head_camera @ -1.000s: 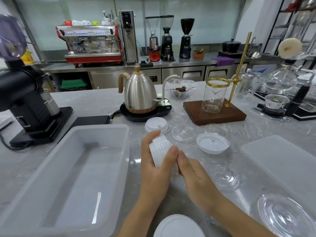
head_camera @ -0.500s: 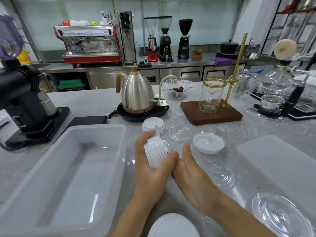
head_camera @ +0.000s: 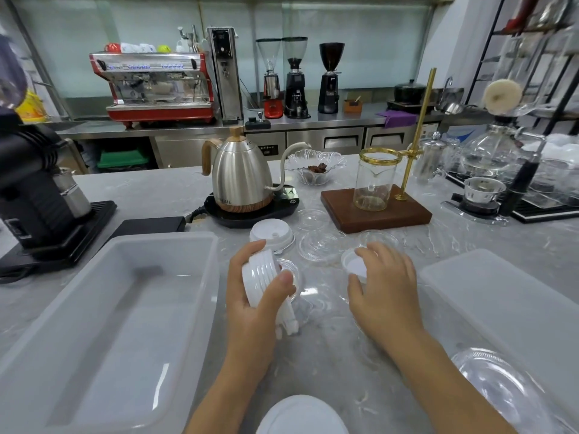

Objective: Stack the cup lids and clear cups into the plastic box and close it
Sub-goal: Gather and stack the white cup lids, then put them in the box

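Your left hand grips a nested stack of white lids tilted on edge, thumb clamped across the top so the stack stays together, while your right hand curls over a single white lid mid-counter, apparently to add it. The open plastic box sits near the counter's left edge (nothing in it); its cover lies toward the right edge.

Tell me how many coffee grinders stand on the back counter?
3. They stand in a row right of the espresso machine: one with a red base, a black one beside it, and another black one farthest right.
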The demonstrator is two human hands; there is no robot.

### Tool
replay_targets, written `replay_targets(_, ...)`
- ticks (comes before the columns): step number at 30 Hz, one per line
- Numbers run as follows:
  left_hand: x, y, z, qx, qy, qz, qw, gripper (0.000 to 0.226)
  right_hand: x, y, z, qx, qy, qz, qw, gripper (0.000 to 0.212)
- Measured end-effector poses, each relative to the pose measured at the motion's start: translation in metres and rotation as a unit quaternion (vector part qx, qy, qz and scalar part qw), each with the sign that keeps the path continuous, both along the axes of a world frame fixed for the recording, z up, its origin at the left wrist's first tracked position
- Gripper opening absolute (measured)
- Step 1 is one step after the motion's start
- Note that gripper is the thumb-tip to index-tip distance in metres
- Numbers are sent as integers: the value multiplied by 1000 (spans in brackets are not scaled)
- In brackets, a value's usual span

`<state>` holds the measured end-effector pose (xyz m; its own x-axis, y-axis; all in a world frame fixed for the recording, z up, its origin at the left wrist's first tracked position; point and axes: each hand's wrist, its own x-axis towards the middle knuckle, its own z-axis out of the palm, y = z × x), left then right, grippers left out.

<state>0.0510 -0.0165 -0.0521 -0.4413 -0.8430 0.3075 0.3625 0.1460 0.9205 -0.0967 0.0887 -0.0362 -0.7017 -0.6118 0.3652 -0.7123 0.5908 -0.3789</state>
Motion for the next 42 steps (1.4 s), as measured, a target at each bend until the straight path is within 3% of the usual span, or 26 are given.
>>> replay_targets(2, 0, -1, -2, 18, 8, -13, 1000, 59, -6, 0, -7, 72, 9, -29, 997, 40)
replay_targets(8, 2, -6, -1, 53, 32, -41, 997, 60, -13, 1, -2, 32, 8, -42, 999, 13)
replay_targets(11, 1, -6, -1, 96, 53, -55, 992, 61, -10, 4, 6, -84, 8, -4, 996, 4)
replay_targets(14, 1, -6, -1, 128, 57, -61, 988, 74, 5, 5, 21, -241, -80, 61, 965, 4)
replay_targets(20, 2, -3, 2, 141, 39, -75, 986, 77, 26, 5, 35, -381, -278, 151, 869, 38)
replay_targets(22, 2, -2, 3, 142, 31, -79, 986, 79, 28, 5, 35, -380, -335, 159, 847, 48)
replay_targets(27, 1, -3, 0, 58, 7, -50, 997, 72, 34, 2, 30, -372, -464, 209, 776, 31)
replay_targets(30, 2, -2, -1, 22, -2, -45, 999, 64, 38, 0, 27, -348, -500, 252, 752, 29)
replay_targets(36, 2, 0, -3, -3, -19, -52, 998, 68, 42, 0, 29, -331, -508, 264, 750, 37)
replay_targets(42, 3, -3, -5, 18, -16, -74, 997, 67, 44, 1, 28, -300, -488, 258, 778, 49)
